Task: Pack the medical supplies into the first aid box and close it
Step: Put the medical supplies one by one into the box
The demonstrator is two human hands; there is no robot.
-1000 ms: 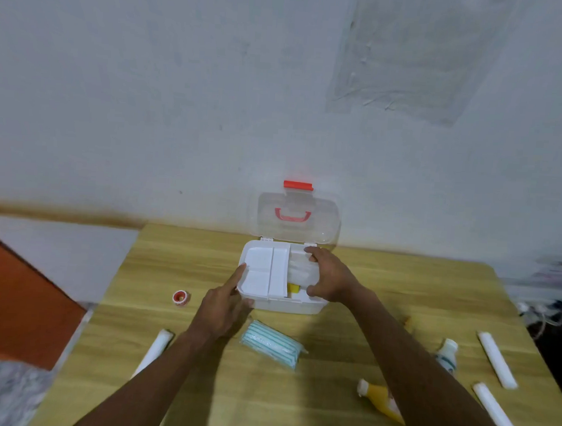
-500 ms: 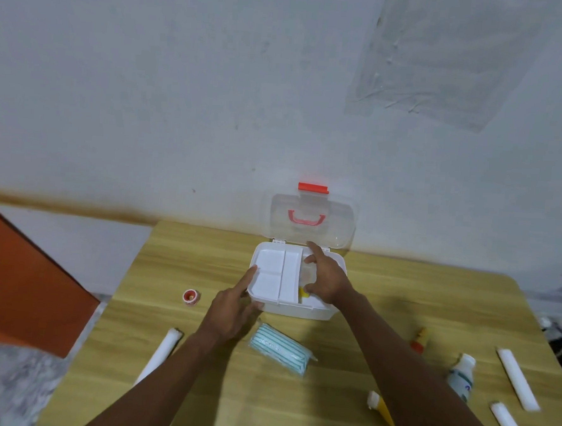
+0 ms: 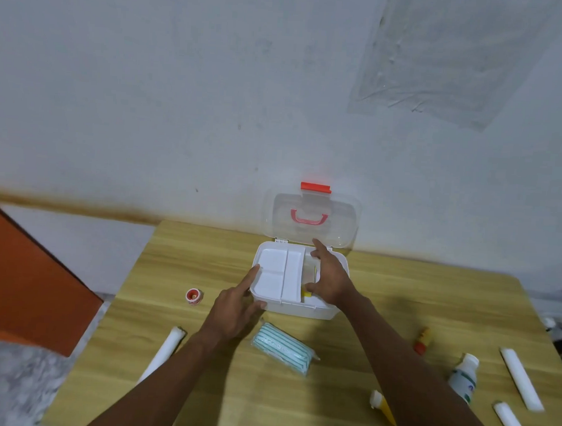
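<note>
We are steadying the open first aid box (image 3: 295, 307) at the table's far middle, left hand (image 3: 234, 312) fingers spread on its left rim, right hand (image 3: 330, 280) loosely open over the right compartment, while the mask pack (image 3: 281, 348) is lying crosswise just beside our left hand.

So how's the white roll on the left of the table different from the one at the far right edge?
The left roll lies alone near the left hand's side, leaning toward the box; the far-right roll leans the other way, with another roll and a bottle close by. The left arm covers the left roll's near end; the far-right roll shows whole. Both are white, slim cylinders lying flat, not yet packed.
</note>
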